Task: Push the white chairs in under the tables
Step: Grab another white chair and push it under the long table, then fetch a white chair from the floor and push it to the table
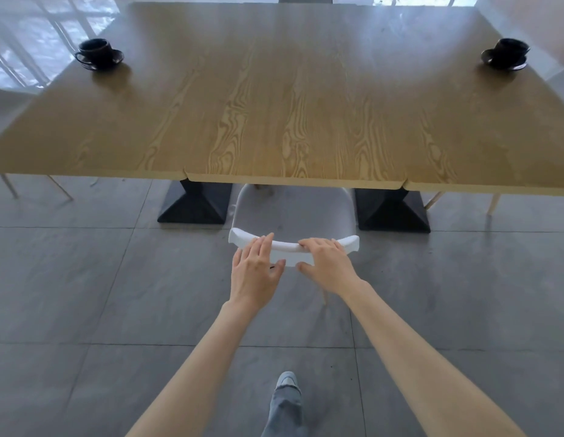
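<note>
White chair (293, 212), frame centre: both hands, left (255, 272) and right (329, 266), loosely gripping backrest. Risk: skewed push striking counter (274, 121) pedestals (195, 203).

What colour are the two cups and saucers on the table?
Black, both the left cup and the right cup, head view.
</note>
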Available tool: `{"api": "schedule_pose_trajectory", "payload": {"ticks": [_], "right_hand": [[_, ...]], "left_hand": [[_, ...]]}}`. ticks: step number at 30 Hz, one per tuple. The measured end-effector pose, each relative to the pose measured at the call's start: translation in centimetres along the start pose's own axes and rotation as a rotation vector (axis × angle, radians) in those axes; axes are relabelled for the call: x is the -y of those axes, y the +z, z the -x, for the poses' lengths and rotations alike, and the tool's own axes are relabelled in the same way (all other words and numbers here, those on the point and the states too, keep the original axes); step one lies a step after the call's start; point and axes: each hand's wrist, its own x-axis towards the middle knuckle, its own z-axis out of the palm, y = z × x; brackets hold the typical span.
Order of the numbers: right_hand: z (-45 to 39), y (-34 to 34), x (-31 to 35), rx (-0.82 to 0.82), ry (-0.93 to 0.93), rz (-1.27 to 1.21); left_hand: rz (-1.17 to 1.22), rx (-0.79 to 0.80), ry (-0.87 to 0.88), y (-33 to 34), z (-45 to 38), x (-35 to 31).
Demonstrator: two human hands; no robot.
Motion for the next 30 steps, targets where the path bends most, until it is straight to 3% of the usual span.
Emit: {"api": "schedule_pose_trajectory", "payload": {"ticks": [6,13,24,30], "right_hand": [[5.6,-1.8,4.9,-0.015,-0.038,-0.304],[14.1,-2.9,12.4,0.002,-0.262,-0.410],[15.8,-1.5,27.1,0.117,-0.570,-0.393],[10.6,0.9,38.1,0.147,-0.661,-0.386]], "left_hand": [[0.336,-0.130,-0.198,-4.4,6.0,-2.0],[0.437,-0.196,-0.294,-9.2,15.9,-1.4],[0.589,-0.368,-0.567,-18.8,22.3,7.8],[0.699,-0.478,-0.571,-26.1,20.4,17.1]]}}
